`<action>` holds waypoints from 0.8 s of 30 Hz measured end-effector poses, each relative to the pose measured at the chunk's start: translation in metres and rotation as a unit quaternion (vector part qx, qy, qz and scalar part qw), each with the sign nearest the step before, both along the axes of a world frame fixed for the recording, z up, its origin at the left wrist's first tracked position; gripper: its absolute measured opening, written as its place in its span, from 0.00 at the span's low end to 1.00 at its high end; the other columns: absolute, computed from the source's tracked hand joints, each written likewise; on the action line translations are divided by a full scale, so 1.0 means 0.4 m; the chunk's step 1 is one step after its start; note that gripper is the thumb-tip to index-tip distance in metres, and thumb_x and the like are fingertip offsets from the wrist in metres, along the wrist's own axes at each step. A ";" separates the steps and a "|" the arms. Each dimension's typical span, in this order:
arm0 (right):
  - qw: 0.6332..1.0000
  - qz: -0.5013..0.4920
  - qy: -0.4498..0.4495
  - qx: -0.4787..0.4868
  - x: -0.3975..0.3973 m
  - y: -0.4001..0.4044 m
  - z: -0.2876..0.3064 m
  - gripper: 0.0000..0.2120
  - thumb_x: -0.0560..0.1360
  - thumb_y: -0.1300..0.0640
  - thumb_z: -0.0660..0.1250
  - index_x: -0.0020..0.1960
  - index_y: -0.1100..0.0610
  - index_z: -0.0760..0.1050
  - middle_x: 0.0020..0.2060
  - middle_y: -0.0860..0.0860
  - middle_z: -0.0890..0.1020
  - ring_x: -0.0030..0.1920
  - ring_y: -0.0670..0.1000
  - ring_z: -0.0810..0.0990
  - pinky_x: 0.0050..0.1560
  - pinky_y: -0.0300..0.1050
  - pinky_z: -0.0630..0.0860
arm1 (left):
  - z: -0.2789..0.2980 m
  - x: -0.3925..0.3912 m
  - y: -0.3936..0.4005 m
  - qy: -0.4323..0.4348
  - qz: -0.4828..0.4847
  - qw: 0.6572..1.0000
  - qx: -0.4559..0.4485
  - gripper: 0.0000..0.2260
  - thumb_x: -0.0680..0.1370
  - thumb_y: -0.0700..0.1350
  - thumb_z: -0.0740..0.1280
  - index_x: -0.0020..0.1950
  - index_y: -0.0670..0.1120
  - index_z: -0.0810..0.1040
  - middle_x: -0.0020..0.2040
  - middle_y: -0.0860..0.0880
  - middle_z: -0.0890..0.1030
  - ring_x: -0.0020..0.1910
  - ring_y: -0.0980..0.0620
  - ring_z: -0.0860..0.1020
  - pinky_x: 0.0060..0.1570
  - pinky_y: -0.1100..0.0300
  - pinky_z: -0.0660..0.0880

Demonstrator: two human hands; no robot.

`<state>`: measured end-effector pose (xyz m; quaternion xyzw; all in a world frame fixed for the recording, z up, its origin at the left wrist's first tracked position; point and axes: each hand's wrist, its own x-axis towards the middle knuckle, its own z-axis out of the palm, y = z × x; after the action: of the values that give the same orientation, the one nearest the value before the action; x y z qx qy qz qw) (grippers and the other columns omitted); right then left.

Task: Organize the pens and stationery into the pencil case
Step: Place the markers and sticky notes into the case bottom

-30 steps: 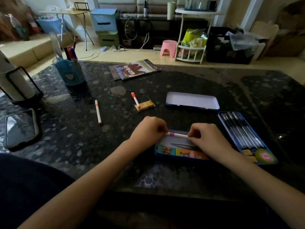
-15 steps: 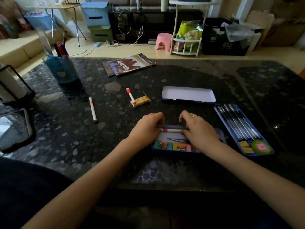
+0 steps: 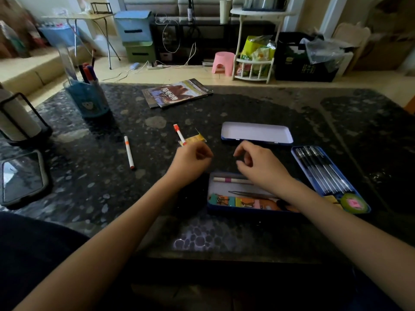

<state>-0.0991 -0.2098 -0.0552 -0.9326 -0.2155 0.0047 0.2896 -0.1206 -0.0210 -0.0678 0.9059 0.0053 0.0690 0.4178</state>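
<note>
The pencil case [image 3: 251, 208], a shallow blue tin, lay open on the dark stone table [image 3: 89, 176] directly in front of us, and inside it we saw a white pen with a pink band [image 3: 226, 180] along the far wall, a pair of metal tweezers [image 3: 251, 194] across the middle, and a row of colourful clips and tabs [image 3: 238, 202] along the near wall. Both our forearms reached forward over the near table edge. Our right hand [image 3: 262, 167] hovered above the far right part of the case, wrist over its interior, fingers loosely curled with thumb and forefinger apart, gripping nothing. Our left hand [image 3: 190, 161] hung just left of the case, above the table, fingers curled inward; it seemed to hold nothing, though we could not tell for sure. The two hands were apart. Just beyond them sat the white-lined lid [image 3: 256, 133], upside down. To the right a second blue tin [image 3: 327, 178] held a row of dark pens [image 3: 321, 171] and, at its near end, a green round item [image 3: 354, 203]. Left of the lid, an orange-capped pen [image 3: 179, 134] rested partly on a small yellow packet [image 3: 195, 139], and another white pen [image 3: 129, 152] lay well apart farther left. A blue pen holder [image 3: 89, 102] with markers, a booklet [image 3: 177, 93] and a phone [image 3: 22, 176] sat farther out.
</note>
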 end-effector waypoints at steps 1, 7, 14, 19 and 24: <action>1.000 0.006 0.000 0.015 0.011 0.022 0.010 0.07 0.77 0.57 0.65 0.54 0.49 0.73 0.40 0.47 0.76 0.40 0.46 0.77 0.43 0.46 0.78 | 0.001 0.018 0.017 -0.022 0.019 0.999 0.023 0.10 0.75 0.36 0.65 0.52 0.49 0.78 0.48 0.57 0.78 0.46 0.63 0.76 0.45 0.69 0.73; 0.998 0.046 0.011 0.030 0.069 0.150 0.024 0.06 0.77 0.56 0.64 0.54 0.52 0.74 0.44 0.50 0.79 0.46 0.51 0.79 0.49 0.55 0.79 | -0.026 0.173 0.158 0.014 -0.011 0.947 0.320 0.25 0.73 0.35 0.67 0.70 0.47 0.70 0.70 0.45 0.70 0.69 0.47 0.68 0.68 0.50 0.66; 0.996 0.052 0.055 0.038 0.078 0.161 -0.021 0.05 0.78 0.57 0.64 0.53 0.50 0.74 0.43 0.47 0.78 0.45 0.48 0.78 0.48 0.48 0.79 | -0.019 0.192 0.199 0.004 -0.035 0.893 0.448 0.11 0.74 0.40 0.67 0.55 0.50 0.79 0.55 0.46 0.79 0.55 0.46 0.77 0.52 0.53 0.74; 0.995 0.045 0.060 0.060 0.073 0.150 -0.027 0.06 0.78 0.58 0.64 0.53 0.50 0.74 0.43 0.46 0.77 0.46 0.46 0.78 0.48 0.45 0.78 | 0.000 0.152 0.201 -0.092 -0.009 0.903 0.420 0.10 0.78 0.46 0.63 0.56 0.43 0.77 0.55 0.43 0.79 0.56 0.43 0.75 0.51 0.51 0.71; 0.971 0.047 0.079 0.222 0.040 0.139 0.015 0.09 0.79 0.54 0.63 0.58 0.54 0.72 0.46 0.45 0.77 0.48 0.45 0.78 0.47 0.39 0.77 | 0.026 0.078 0.120 -0.209 -0.100 0.879 0.416 0.15 0.75 0.39 0.66 0.61 0.42 0.74 0.55 0.41 0.79 0.55 0.41 0.77 0.51 0.49 0.74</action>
<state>-0.0832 -0.1543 -0.0493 -0.8302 -0.2313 0.0439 0.5053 -0.0895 0.0268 -0.0575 0.9565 -0.2016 0.2109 -0.0012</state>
